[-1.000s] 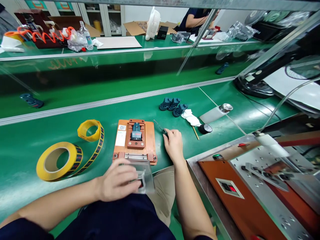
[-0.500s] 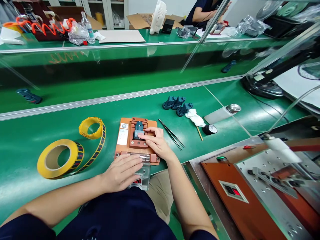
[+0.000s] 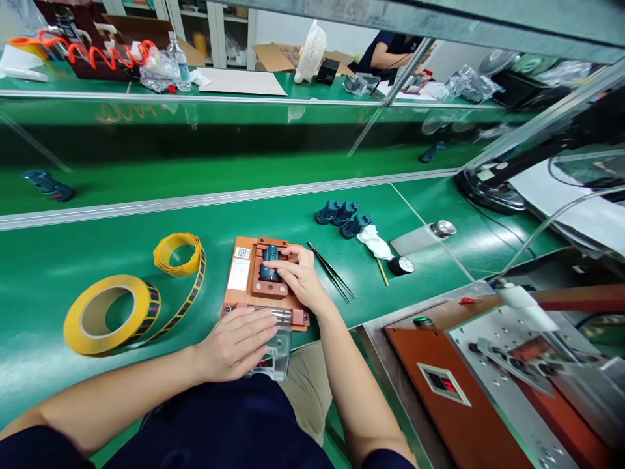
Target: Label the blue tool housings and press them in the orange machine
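A dark teal plastic housing [image 3: 269, 270] lies in the recess of a brown jig [image 3: 237, 296] with a QR label. My right hand [image 3: 300, 277] reaches in from the right, its fingers bent, with fingertips on the housing's top and near its right edge. My left hand [image 3: 239, 342] lies flat, fingers stretched out together, across the jig's front hinge and a clear plastic cover [image 3: 279, 355]. Part of the cover is hidden under that hand. A pair of black tweezers [image 3: 333, 272] rests right of the jig.
Left of the jig are a large yellow label roll [image 3: 81, 326] and a smaller yellow coil [image 3: 166, 257]. Several teal housings [image 3: 344, 212], a white cloth [image 3: 375, 242], a dial gauge [image 3: 401, 265] and a bottle [image 3: 415, 241] stand behind. At right is a machine [image 3: 434, 384]. Another person [image 3: 390, 55] sits across.
The view has tilted and shifted slightly. The light grey patch on the housing under my right fingers no longer shows; those fingers still touch the housing. My left hand stays flat on the cover.
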Available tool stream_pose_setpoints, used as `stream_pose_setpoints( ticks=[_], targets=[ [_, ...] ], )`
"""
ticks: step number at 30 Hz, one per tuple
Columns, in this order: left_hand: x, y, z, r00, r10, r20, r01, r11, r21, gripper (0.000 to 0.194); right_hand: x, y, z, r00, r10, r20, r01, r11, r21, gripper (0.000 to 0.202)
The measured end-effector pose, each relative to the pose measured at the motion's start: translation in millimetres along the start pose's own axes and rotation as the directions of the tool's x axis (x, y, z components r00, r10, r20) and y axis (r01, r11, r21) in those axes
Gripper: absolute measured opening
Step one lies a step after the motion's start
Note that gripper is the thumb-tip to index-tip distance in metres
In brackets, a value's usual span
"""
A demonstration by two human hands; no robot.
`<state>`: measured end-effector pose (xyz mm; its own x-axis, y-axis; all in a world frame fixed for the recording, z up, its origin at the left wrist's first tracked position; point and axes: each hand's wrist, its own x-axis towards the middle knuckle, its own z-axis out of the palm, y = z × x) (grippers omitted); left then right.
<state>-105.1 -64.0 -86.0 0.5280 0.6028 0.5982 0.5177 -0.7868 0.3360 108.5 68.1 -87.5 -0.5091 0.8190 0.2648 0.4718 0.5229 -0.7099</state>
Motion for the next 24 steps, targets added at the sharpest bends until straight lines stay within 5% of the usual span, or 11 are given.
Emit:
stream_pose_setpoints(
  ticks=[4, 10, 12, 14, 16, 17, 20, 22, 24],
  targets=[
    [-4.9, 1.2, 3.2, 1.0, -0.015, 0.006, 0.015, 1.0, -0.002, 0.054, 11.5, -6.5, -1.2, 0.988, 0.105, -0.117, -0.102, 0.994, 0.026, 0.028],
    [15.3, 3.4, -6.1, 0.991, -0.061, -0.122, 0.055, 0.997, -0.046, 0.044, 10.5, -41.0, -7.9, 0.982, 0.185, -0.05, -0.19, 0.968, -0.162, 0.041],
    [35.8, -1.3, -13.5, 0.949, -0.191, -0.252, 0.177, 0.981, -0.077, 0.04, 5.7, -54.0, -14.8, 0.98, 0.171, -0.106, -0.182, 0.978, -0.106, 0.039],
    [61.0, -9.6, -19.4, 0.842, -0.393, -0.37, 0.34, 0.919, -0.201, 0.037, -2.9, -66.0, -25.0, 0.98, 0.135, -0.148, -0.141, 0.99, -0.032, 0.044],
    [87.3, -18.5, -22.0, 0.718, -0.618, -0.32, 0.436, 0.758, -0.485, 0.041, -14.7, -76.5, -36.3, 0.982, 0.073, -0.174, -0.074, 0.997, 0.004, 0.046],
    [99.6, -21.8, -22.0, 0.683, -0.701, -0.205, 0.446, 0.622, -0.643, 0.045, -21.3, -80.8, -41.7, 0.98, 0.045, -0.194, -0.044, 0.999, 0.009, 0.046],
    [130.3, -21.6, -17.7, 0.667, -0.723, 0.181, 0.424, 0.168, -0.89, 0.051, -40.5, -89.2, -53.3, 0.955, 0.073, -0.287, -0.049, 0.995, 0.09, 0.048],
    [144.2, -13.1, -12.8, 0.672, -0.69, 0.27, 0.394, 0.024, -0.919, 0.048, -51.1, -90.5, -56.3, 0.935, 0.173, -0.308, -0.098, 0.964, 0.246, 0.046],
    [153.6, -1.8, -7.5, 0.689, -0.676, 0.261, 0.344, -0.013, -0.939, 0.044, -59.2, -88.9, -55.7, 0.927, 0.287, -0.24, -0.149, 0.873, 0.465, 0.038]
  ],
)
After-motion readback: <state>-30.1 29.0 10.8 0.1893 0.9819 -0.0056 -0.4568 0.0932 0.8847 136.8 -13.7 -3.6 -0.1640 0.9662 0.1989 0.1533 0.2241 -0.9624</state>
